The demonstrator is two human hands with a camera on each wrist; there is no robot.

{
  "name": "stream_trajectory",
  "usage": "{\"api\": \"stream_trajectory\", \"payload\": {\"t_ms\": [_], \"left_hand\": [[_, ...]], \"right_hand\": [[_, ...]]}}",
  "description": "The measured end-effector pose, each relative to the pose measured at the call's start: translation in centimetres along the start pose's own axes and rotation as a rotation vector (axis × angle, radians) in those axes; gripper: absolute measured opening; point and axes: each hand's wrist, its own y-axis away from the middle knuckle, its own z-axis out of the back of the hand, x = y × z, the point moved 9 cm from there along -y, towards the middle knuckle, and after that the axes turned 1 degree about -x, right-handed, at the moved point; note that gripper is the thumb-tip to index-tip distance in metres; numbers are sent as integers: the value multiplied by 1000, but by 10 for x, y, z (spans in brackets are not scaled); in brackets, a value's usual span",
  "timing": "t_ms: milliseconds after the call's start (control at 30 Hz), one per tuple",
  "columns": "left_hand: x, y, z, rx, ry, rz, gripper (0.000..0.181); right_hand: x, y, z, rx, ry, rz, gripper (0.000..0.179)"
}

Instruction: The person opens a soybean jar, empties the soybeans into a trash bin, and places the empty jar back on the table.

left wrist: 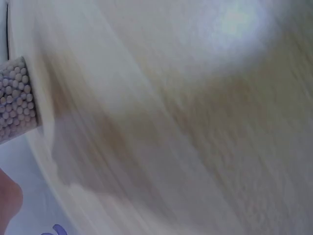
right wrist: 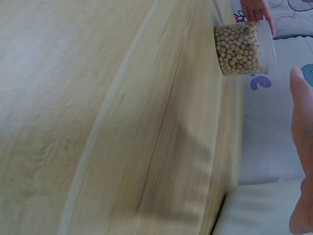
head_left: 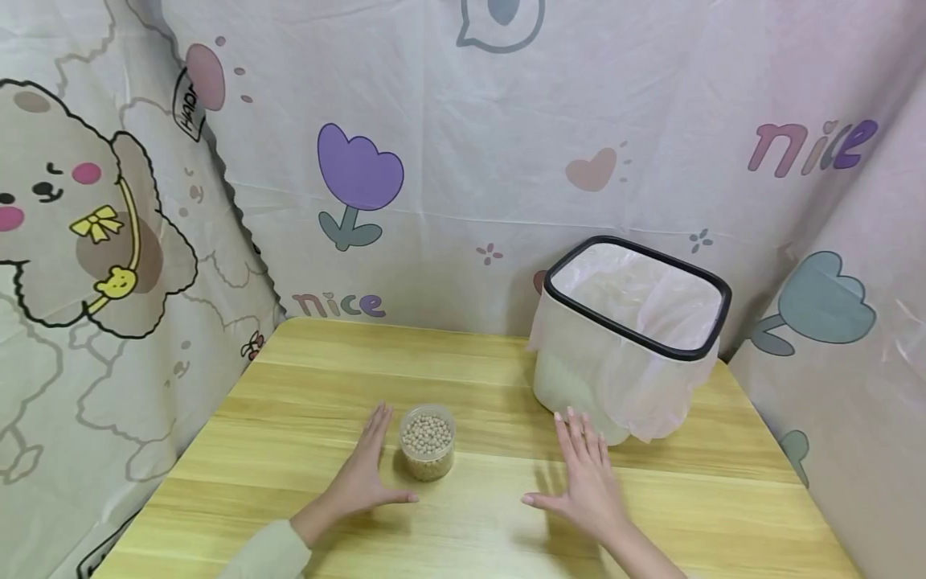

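Observation:
A clear round jar point(head_left: 428, 462) full of small beige beans stands upright on the wooden table, with no lid visible on it. Just to its left is my left hand point(head_left: 365, 474), fingers straight and thumb spread, apart from the jar. My right hand point(head_left: 586, 486) hovers over the table farther right, its fingers extended and thumb out, holding nothing. In the left wrist view part of the jar point(left wrist: 17, 98) shows at the left edge. From the right wrist, the jar point(right wrist: 239, 48) appears sideways, with the thumb point(right wrist: 303, 122) at the right edge.
A white bin point(head_left: 579, 378) with a black rim and a pale liner bag stands at the table's back right, just beyond the right fingertips. Printed cloth point(head_left: 448, 121) hangs behind and along both sides of the wooden table point(head_left: 325, 362).

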Motion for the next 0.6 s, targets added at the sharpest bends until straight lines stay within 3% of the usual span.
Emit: {"api": "stream_trajectory", "payload": {"t_ms": [300,600], "left_hand": [[15,-2,-10,6,186,125,129],[24,-2,-20,18,227,198,125]], "right_hand": [[10,-15,-9,6,-88,39,118],[21,-28,-20,18,-184,70,118]]}}
